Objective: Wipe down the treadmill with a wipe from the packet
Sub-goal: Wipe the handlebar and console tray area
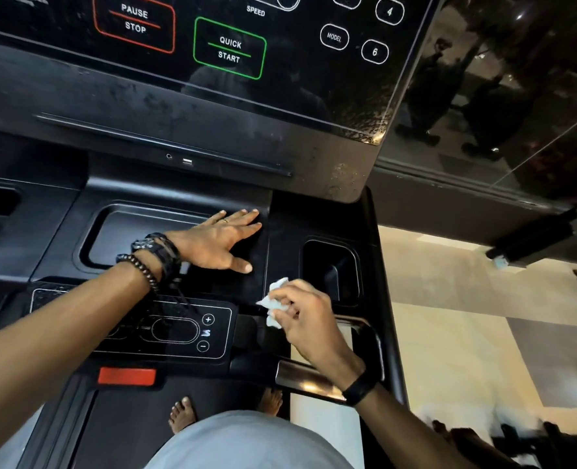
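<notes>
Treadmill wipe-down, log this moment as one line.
left hand flat on console tray | right hand holds crumpled wipe beside cup holder | packet not in view

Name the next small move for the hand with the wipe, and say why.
Probably lower the right hand and press the wipe onto the console tray surface just ahead of it. The wipe is bunched in the fingers and looks lifted off the plastic, while the left hand rests flat beside it, seemingly bracing.
</notes>
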Motion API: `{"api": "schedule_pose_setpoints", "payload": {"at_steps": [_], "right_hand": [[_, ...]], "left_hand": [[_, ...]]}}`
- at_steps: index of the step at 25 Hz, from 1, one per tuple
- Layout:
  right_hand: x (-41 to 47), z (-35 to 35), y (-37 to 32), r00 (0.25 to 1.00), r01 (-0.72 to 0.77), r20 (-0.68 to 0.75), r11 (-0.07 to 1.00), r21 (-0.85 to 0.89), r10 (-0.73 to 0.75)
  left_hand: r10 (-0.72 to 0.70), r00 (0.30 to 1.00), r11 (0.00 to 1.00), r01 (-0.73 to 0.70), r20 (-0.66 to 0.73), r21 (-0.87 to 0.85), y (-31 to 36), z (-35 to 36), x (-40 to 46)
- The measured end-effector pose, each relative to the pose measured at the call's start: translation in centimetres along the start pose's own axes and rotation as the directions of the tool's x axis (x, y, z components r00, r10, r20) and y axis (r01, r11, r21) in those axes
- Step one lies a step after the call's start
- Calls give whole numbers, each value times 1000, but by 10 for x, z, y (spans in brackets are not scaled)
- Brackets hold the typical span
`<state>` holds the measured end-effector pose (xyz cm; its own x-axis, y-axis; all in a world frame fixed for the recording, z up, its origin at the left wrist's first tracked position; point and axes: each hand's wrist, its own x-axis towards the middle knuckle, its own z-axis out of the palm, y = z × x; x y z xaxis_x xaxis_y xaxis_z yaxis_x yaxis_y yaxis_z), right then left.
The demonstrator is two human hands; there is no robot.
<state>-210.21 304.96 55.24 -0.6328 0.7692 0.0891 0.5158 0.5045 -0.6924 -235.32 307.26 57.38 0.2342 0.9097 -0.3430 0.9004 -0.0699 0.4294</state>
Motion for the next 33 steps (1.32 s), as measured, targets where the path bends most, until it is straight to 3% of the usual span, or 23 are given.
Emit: {"api": "schedule_pose_setpoints", "payload": {"at_steps": [4, 6, 9, 12, 14, 17, 18, 22, 23, 26, 27, 29, 33], "right_hand": [[37, 3, -1, 988, 0, -153, 1000, 1, 1], [35, 12, -12, 995, 30, -93, 999, -30, -33], [14, 15, -20, 973, 211, 110, 976, -52, -205], [46, 3, -4, 989, 102, -103, 995, -15, -103], [52, 10, -10, 986, 50, -152, 995, -87, -63], [17, 34, -29, 968, 251, 45, 951, -179, -247], [15, 31, -27, 961, 277, 49, 946, -168, -272], [71, 13, -12, 985, 27, -165, 996, -90, -42], [79, 16, -19, 990, 23, -138, 997, -80, -34], [60, 37, -41, 956, 289, 71, 952, -96, -283], [56, 34, -38, 947, 307, 117, 950, -55, -299], [59, 13, -23, 954, 236, 179, 971, 41, -239], [74, -10, -6, 929, 151, 338, 988, 26, -150]], "left_hand": [[-71, 996, 997, 72, -51, 11, -24, -13, -21], [-106, 992, 994, 107, -68, 7, -33, -11, -33], [-150, 987, 989, 151, -61, 10, -45, -8, -53], [-199, 978, 979, 201, -68, 34, -53, -5, -73], [-216, 973, 973, 221, -86, 61, -54, 1, -82], [-256, 958, 964, 263, -127, 39, -50, 9, -91], [-270, 950, 959, 280, -159, 41, -47, 9, -92], [-289, 939, 946, 310, -186, 96, -39, 8, -94], [-301, 937, 943, 320, -178, 90, -39, 9, -94], [-351, 923, 926, 367, -159, 85, -39, 8, -95], [-368, 917, 921, 382, -155, 75, -39, 7, -96], [-406, 900, 907, 418, -157, 54, -38, 8, -97], [-440, 884, 888, 454, -154, 69, -37, 7, -96]]}}
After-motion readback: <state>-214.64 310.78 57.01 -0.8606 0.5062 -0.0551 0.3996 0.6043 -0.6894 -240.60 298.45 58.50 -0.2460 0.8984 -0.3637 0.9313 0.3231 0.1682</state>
